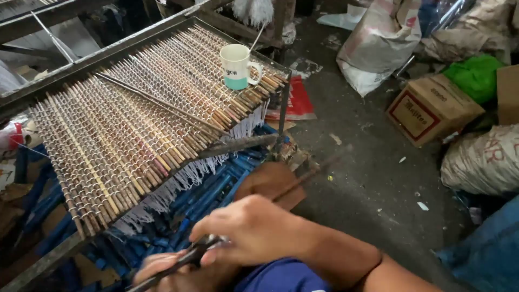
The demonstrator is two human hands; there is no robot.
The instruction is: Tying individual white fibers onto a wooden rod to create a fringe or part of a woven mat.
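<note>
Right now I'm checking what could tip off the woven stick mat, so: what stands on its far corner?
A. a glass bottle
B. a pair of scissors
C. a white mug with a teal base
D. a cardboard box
C: a white mug with a teal base stands upright on the woven stick mat, near its far right corner.

Soft, even daylight lights the scene, brightest on the grey floor (373,178) and the woven stick mat (146,113). Shadows are weak. Both hands (248,230) and the thin stick (303,181) smear with motion blur; far corners go dim.
</note>
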